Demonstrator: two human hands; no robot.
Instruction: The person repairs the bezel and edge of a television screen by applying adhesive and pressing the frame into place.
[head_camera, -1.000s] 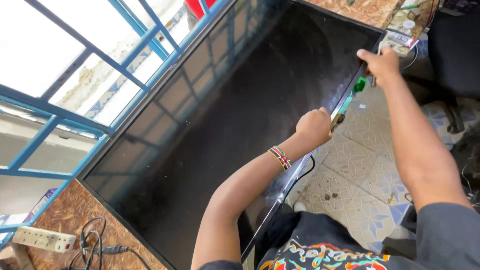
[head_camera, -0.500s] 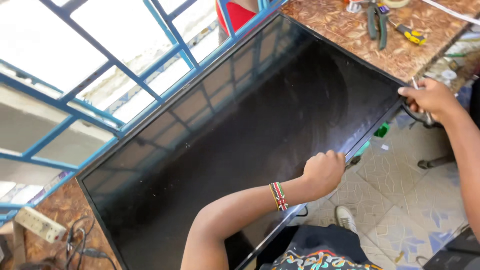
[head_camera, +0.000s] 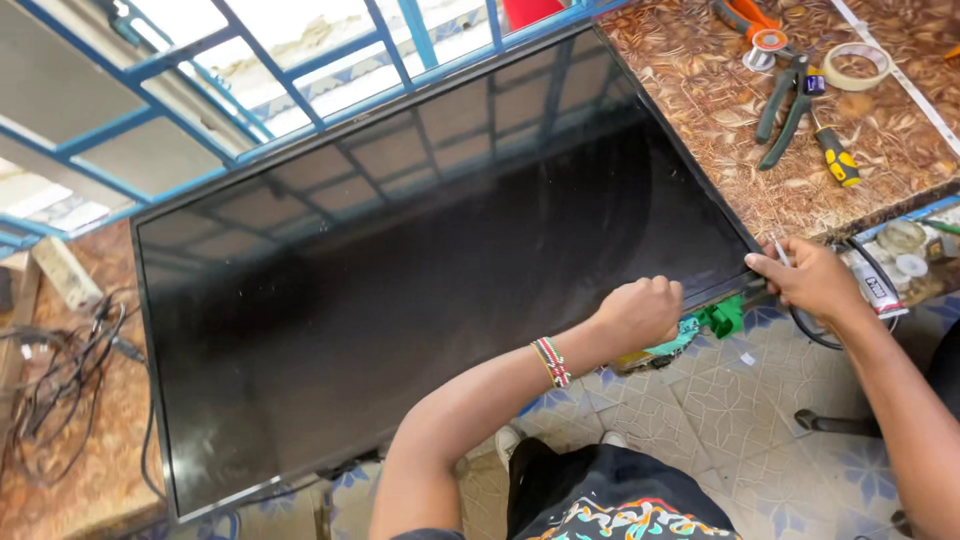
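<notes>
Since half a second ago my view has swung right and both hands have slid along the near edge of the flat-screen television (head_camera: 400, 290) toward its right-hand corner. My left hand (head_camera: 640, 312), a beaded bracelet (head_camera: 552, 361) on its wrist, is curled into a loose fist resting on the bottom bezel; I cannot tell whether anything is pinched inside it. My right hand (head_camera: 812, 282) grips the lower right corner of the frame, fingers closed around it with a thin metal tool (head_camera: 778, 248) poking out above the thumb. The dark screen lies face up across the patterned brown table (head_camera: 700, 110), mirroring the blue window bars (head_camera: 250, 90). Beyond the corner sit pliers (head_camera: 782, 105), a yellow-handled screwdriver (head_camera: 834, 155) and a roll of tape (head_camera: 858, 65); a tangle of black cables (head_camera: 60, 370) lies at the far left.
</notes>
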